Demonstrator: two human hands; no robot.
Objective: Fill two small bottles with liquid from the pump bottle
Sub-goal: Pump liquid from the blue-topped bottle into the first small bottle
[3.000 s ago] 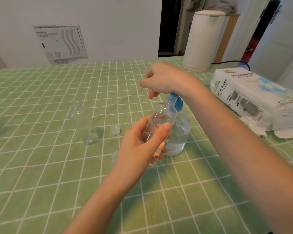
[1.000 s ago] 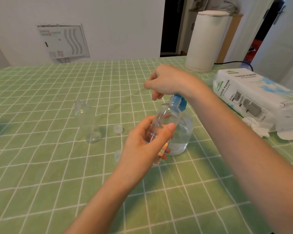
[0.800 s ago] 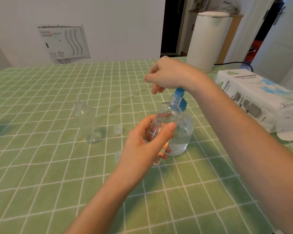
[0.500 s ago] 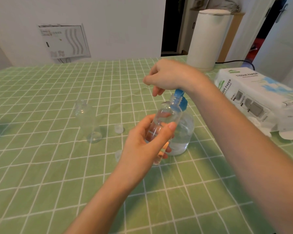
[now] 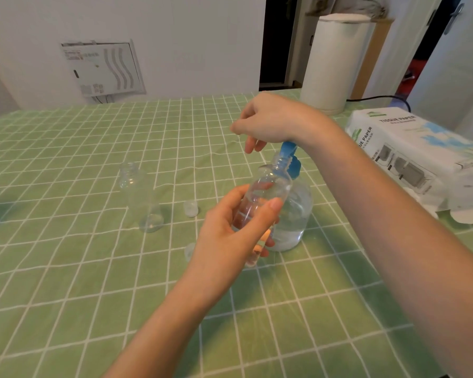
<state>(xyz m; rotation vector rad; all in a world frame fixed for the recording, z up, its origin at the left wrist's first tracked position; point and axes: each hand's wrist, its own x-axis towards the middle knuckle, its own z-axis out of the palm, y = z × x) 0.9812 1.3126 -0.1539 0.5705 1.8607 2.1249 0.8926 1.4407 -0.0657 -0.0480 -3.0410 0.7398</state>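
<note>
- Your left hand (image 5: 230, 230) grips the small bottle (image 5: 266, 190), thumb on the near side and fingers wrapped behind it. The bottle is raised off the table and tilted away from you.
- Its open neck sits right against the blue pump head (image 5: 287, 149).
- Your right hand (image 5: 271, 121) sits over that pump head with its fingers curled down. The pump top is hidden under the palm, so you cannot tell whether the fingers have hold of it.
- The pump bottle (image 5: 294, 214) stands on the green checked tablecloth (image 5: 66, 282), just behind your left hand, with clear liquid in it.
- The second small bottle (image 5: 140, 197) stands uncapped to the left, well apart.
- Two small caps (image 5: 191, 208) (image 5: 189, 251) lie on the cloth between it and your left hand.
- A tissue paper pack (image 5: 421, 148) lies at the right.
</note>
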